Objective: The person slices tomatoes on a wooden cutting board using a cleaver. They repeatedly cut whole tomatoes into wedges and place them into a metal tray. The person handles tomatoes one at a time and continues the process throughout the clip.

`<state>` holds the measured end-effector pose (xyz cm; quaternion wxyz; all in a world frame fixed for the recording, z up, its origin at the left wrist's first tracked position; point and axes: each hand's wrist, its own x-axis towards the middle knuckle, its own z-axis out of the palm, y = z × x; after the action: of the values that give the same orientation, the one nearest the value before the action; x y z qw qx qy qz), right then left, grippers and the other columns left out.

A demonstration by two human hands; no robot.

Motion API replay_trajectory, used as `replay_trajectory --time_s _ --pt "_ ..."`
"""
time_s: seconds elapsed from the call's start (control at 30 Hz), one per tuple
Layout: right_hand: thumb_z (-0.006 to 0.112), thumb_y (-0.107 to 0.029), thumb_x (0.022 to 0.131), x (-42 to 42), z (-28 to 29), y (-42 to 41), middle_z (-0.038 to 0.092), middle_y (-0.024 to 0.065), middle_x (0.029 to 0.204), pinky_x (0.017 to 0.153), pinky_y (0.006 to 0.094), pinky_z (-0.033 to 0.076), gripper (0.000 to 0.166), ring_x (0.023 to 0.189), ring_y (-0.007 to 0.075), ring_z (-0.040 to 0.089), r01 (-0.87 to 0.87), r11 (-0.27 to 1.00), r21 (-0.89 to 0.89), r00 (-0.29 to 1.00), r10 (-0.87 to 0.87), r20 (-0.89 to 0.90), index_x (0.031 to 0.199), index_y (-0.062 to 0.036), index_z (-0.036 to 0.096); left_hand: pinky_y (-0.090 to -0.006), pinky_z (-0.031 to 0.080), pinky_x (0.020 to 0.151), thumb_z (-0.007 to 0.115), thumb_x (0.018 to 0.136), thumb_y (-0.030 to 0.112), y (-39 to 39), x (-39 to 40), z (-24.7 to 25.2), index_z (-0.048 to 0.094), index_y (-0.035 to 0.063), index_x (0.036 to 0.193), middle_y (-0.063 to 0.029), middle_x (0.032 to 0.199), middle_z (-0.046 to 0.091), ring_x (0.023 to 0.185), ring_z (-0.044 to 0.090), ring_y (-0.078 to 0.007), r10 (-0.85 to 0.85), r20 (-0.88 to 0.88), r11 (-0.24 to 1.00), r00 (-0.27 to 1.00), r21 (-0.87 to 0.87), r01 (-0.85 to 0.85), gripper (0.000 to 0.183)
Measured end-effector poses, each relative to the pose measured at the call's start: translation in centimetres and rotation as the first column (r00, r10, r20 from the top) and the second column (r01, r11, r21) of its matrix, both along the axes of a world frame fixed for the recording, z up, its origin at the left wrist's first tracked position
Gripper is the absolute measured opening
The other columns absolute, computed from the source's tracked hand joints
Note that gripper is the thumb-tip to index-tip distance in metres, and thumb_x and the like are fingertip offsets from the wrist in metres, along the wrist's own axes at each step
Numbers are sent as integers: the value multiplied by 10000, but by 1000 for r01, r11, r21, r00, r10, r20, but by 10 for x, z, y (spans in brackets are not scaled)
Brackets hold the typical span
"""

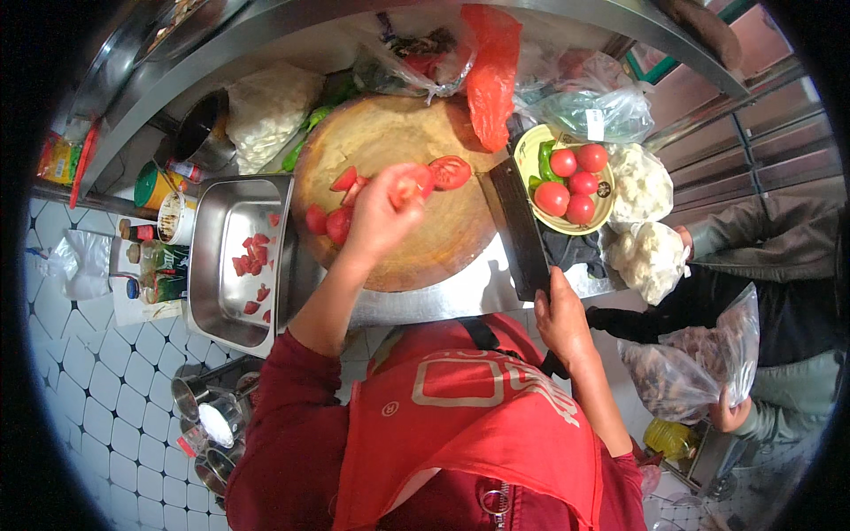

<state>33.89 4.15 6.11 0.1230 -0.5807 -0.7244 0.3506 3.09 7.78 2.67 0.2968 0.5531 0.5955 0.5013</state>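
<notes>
My left hand [382, 222] is above the round wooden chopping block [425, 252], with a piece of cut tomato [413, 186] in its fingers. A tomato half [451, 172], cut face up, lies just right of that hand. Several tomato pieces [339, 224] rest on the block's left side, partly behind my hand. My right hand [561, 322] grips the handle of a cleaver; its dark broad blade [518, 226] lies along the block's right edge. Left of the block, a deep steel pan [222, 222] holds small tomato chunks [252, 255].
A yellow bowl [607, 216] of whole tomatoes and green peppers stands right of the cleaver. Bags of white pieces [647, 255] sit beyond it. A red plastic bag [491, 86] overhangs the block's back. At right another person's hand [730, 408] holds a clear bag [697, 365].
</notes>
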Motion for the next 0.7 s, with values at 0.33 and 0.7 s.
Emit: replay_trajectory --time_s 0.33,0.7 --pt "546 -78 925 1 -4 0 575 325 1061 846 523 470 294 1003 520 565 10 1000 8 1000 -10 10 1176 49 462 -327 462 750 504 979 377 -15 -5 -8 539 13 1318 -182 1187 615 898 578 -238 -77 992 962 -97 100 254 499" --pt "587 -69 923 1 -5 0 618 318 952 765 451 502 393 866 453 635 -29 998 50 999 27 33 1256 95 458 -382 511 863 530 962 227 -41 -3 -13 371 9 1469 -236 1317 561 1081 636 -322 -201 928 922 315 71 380 575"
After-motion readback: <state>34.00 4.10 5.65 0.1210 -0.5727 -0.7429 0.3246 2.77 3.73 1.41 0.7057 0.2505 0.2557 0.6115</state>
